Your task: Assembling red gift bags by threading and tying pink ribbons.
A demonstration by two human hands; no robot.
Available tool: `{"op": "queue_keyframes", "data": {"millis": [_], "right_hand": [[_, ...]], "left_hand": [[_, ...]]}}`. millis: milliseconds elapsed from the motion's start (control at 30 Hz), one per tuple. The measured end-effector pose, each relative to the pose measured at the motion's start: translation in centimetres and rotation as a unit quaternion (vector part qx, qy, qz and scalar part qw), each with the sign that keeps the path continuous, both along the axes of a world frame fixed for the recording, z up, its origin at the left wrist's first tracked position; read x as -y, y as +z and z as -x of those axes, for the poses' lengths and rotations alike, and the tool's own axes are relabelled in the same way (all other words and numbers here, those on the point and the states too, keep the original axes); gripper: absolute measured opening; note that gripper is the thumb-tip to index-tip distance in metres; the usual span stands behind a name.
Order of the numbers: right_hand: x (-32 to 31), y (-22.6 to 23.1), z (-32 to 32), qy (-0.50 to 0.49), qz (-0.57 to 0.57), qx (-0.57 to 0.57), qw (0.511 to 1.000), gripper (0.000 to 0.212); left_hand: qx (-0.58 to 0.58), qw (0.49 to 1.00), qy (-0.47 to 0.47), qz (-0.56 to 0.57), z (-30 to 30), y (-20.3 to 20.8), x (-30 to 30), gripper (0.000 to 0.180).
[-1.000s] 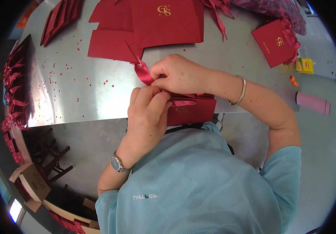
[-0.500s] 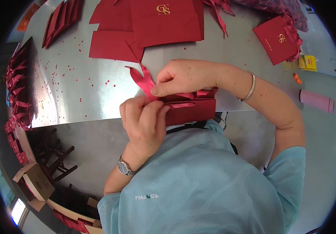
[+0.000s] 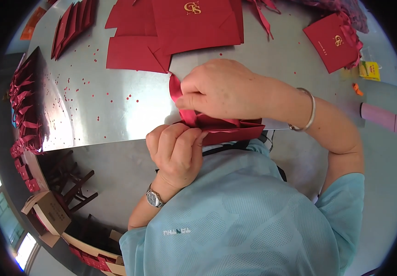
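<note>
A dark red paper bag point(image 3: 233, 136) lies at the table's front edge, close against my body, its mouth partly spread. My left hand point(image 3: 175, 152) is closed on the bag's near left rim, with thumb and fingers pinched together. Over the mouth, my right hand point(image 3: 217, 89) pinches a red ribbon point(image 3: 175, 87) between thumb and curled fingers. The ribbon loops up on the left of that hand and runs down into the bag at its left end. Part of the bag's inside and the ribbon's far end are hidden by my right hand.
Flat red bags point(image 3: 198, 27) are stacked at the back of the metal table point(image 3: 78, 124). More bags point(image 3: 74, 25) stand at far left, ribboned ones point(image 3: 26, 106) along the left edge. At right are a ribboned bag point(image 3: 331, 43), yellow box point(image 3: 369, 70) and pink bottle point(image 3: 380, 116).
The ribbon's loose tails no longer stick up; it now bends in a loop beside my right hand. My right hand has risen slightly, and the whole view has shifted a little.
</note>
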State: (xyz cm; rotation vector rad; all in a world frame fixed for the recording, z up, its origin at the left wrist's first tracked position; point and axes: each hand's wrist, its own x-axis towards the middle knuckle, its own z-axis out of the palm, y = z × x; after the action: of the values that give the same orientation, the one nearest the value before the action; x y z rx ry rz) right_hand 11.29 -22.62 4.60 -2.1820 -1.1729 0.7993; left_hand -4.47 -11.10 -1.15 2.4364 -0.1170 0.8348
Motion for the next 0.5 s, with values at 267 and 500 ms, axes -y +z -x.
{"op": "queue_keyframes", "data": {"millis": [267,500], "right_hand": [[-0.3,2.0,0.1,0.051,0.139,-0.008,0.989,0.03],[-0.2,-0.3,0.2,0.021,0.081,-0.046,0.995,0.029]], "left_hand": [[0.037,0.999,-0.008,-0.028,-0.6,-0.5,0.4,0.022],[-0.032,0.999,-0.006,-0.042,-1.3,0.5,0.1,0.021]]}}
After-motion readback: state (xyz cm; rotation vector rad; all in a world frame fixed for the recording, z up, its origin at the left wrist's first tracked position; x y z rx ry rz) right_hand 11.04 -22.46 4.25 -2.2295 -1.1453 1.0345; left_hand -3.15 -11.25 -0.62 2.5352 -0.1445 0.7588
